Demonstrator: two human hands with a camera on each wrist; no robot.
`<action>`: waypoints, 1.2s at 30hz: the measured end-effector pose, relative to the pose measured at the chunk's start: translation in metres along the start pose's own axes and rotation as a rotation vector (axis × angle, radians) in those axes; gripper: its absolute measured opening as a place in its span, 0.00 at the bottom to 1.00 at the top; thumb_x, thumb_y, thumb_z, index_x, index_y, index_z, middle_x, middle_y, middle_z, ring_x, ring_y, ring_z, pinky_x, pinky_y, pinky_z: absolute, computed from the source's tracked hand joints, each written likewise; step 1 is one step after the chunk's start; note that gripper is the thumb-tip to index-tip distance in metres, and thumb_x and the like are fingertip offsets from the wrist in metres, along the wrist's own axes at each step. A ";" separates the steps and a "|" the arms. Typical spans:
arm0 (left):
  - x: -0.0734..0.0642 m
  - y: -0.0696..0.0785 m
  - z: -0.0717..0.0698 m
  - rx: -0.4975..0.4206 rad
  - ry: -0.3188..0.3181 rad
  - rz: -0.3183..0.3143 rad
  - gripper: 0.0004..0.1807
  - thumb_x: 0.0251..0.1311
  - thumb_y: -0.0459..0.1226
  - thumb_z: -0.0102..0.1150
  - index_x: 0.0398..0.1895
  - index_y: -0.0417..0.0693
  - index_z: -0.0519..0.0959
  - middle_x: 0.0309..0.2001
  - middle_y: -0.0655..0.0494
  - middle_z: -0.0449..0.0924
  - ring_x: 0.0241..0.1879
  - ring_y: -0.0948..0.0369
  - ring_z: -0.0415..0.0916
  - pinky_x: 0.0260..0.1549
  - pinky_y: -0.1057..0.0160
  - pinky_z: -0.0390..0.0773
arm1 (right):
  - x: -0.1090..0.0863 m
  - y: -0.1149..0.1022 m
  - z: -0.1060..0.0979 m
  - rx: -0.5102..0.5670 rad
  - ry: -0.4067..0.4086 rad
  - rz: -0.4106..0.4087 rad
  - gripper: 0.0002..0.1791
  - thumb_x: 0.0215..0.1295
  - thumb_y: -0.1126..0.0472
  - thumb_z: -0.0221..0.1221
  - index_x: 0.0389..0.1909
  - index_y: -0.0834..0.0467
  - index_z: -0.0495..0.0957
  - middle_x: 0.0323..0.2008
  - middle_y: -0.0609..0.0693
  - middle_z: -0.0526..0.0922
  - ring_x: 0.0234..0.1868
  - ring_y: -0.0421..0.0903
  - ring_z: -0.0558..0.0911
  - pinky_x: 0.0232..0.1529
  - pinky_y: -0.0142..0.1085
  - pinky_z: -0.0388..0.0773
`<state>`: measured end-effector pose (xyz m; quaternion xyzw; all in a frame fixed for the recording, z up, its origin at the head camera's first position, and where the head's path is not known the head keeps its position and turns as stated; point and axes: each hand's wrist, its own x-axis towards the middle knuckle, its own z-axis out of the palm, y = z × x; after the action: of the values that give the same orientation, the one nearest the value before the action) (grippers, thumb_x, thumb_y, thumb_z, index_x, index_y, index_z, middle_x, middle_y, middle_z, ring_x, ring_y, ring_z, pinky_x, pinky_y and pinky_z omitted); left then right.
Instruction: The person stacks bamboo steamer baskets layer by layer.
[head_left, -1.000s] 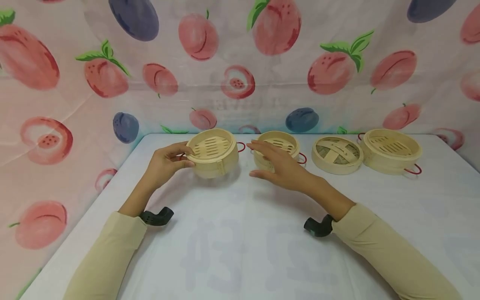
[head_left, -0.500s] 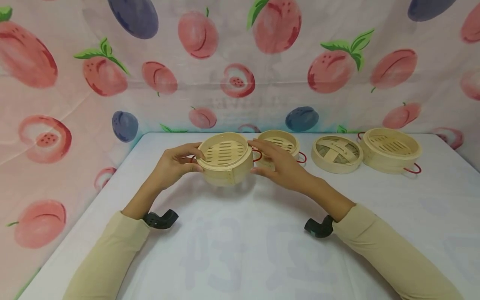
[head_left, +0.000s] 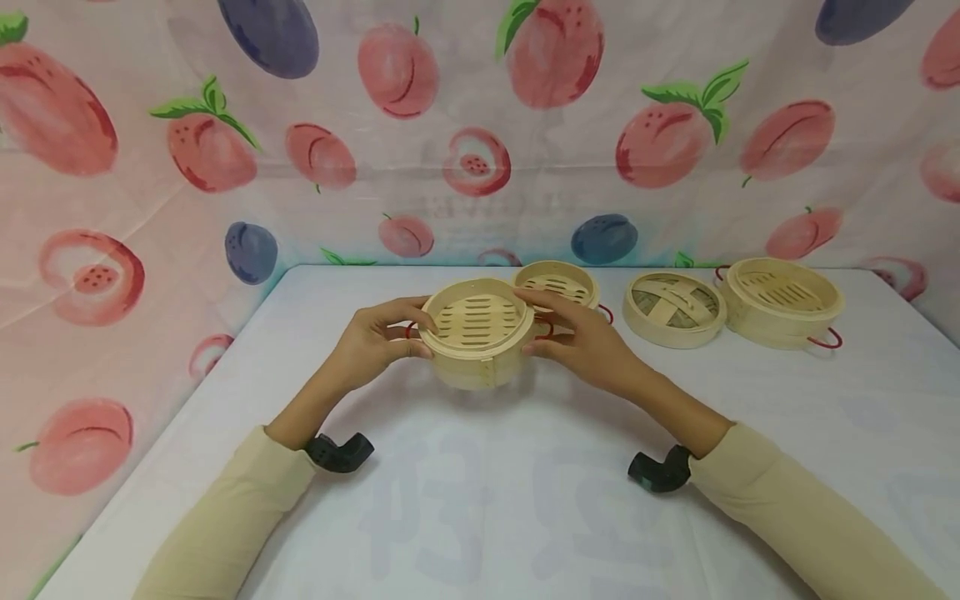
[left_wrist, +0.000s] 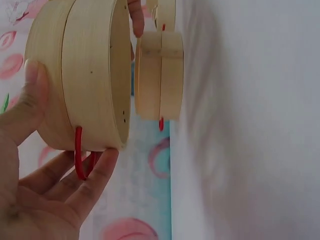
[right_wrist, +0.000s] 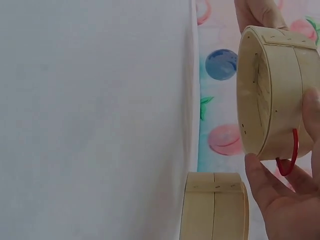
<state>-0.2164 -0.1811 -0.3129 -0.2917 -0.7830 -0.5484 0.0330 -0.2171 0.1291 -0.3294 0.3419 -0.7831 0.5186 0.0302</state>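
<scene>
Both hands hold one round bamboo steamer basket up off the white table, its slatted floor facing up in the head view. On its left side my left hand grips the wall, thumb in front and fingers behind, around a red handle. My right hand grips the opposite side the same way, beside the other red handle. In the wrist views the basket's underside rim shows, apart from the tabletop. Just behind it stands a second steamer basket, partly hidden by the held one and my right hand.
To the right on the white table sit a woven bamboo lid and a larger steamer basket with red handles, side by side. A fruit-printed cloth hangs behind the table and along its left side.
The left hand has carried the steamer basket to the right and nearer. The right hand, which was apart from it, now grips its right side. The other steamers have stayed put.
</scene>
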 end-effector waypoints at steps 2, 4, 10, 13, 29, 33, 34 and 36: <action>0.000 0.001 0.005 -0.014 0.002 -0.004 0.12 0.47 0.27 0.72 0.36 0.40 0.82 0.59 0.48 0.74 0.61 0.57 0.68 0.49 0.45 0.74 | -0.004 -0.001 -0.004 0.009 0.006 0.026 0.38 0.57 0.65 0.66 0.68 0.46 0.66 0.68 0.46 0.64 0.58 0.49 0.76 0.48 0.34 0.77; 0.000 0.002 0.010 -0.035 0.002 -0.008 0.12 0.47 0.26 0.72 0.37 0.40 0.82 0.59 0.49 0.74 0.61 0.57 0.68 0.49 0.45 0.74 | -0.008 -0.002 -0.008 0.009 0.011 0.052 0.38 0.56 0.64 0.66 0.68 0.44 0.66 0.68 0.44 0.64 0.57 0.48 0.76 0.48 0.34 0.77; 0.000 0.007 0.025 -0.100 -0.009 -0.021 0.14 0.46 0.26 0.72 0.38 0.40 0.83 0.59 0.50 0.74 0.61 0.57 0.68 0.50 0.47 0.74 | -0.021 -0.004 -0.018 0.002 0.011 0.069 0.37 0.56 0.64 0.67 0.67 0.45 0.67 0.67 0.44 0.65 0.57 0.49 0.76 0.48 0.34 0.77; 0.000 0.009 0.030 -0.131 -0.010 -0.027 0.16 0.45 0.25 0.72 0.41 0.39 0.82 0.58 0.49 0.75 0.57 0.56 0.72 0.49 0.46 0.74 | -0.028 -0.002 -0.021 0.014 0.006 0.046 0.37 0.56 0.66 0.66 0.67 0.49 0.67 0.68 0.46 0.65 0.58 0.50 0.76 0.48 0.35 0.77; 0.004 0.010 0.061 -0.234 -0.028 -0.062 0.20 0.44 0.24 0.72 0.44 0.39 0.80 0.49 0.46 0.79 0.49 0.55 0.77 0.47 0.49 0.76 | -0.056 0.001 -0.040 0.040 -0.011 0.149 0.36 0.57 0.66 0.66 0.67 0.50 0.67 0.66 0.48 0.67 0.59 0.49 0.75 0.53 0.35 0.74; 0.004 0.009 0.068 -0.267 -0.038 -0.081 0.20 0.44 0.23 0.72 0.43 0.38 0.80 0.49 0.45 0.79 0.50 0.55 0.77 0.47 0.51 0.77 | -0.062 0.002 -0.042 0.079 -0.012 0.179 0.36 0.56 0.66 0.67 0.67 0.52 0.67 0.66 0.50 0.67 0.59 0.49 0.75 0.52 0.33 0.74; 0.004 0.008 0.069 -0.272 -0.038 -0.084 0.20 0.43 0.23 0.72 0.43 0.37 0.80 0.50 0.44 0.79 0.50 0.55 0.77 0.47 0.52 0.77 | -0.063 0.003 -0.043 0.079 -0.010 0.179 0.36 0.56 0.66 0.67 0.67 0.52 0.67 0.66 0.50 0.67 0.58 0.49 0.75 0.52 0.33 0.74; 0.004 0.008 0.072 -0.283 -0.039 -0.083 0.20 0.44 0.23 0.71 0.44 0.36 0.80 0.50 0.44 0.78 0.50 0.55 0.76 0.47 0.53 0.77 | -0.065 0.004 -0.045 0.082 -0.003 0.183 0.36 0.56 0.66 0.67 0.67 0.53 0.68 0.66 0.51 0.67 0.58 0.48 0.76 0.51 0.34 0.75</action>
<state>-0.1962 -0.1143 -0.3332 -0.2715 -0.7098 -0.6484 -0.0465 -0.1835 0.1999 -0.3382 0.2708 -0.7892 0.5503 -0.0323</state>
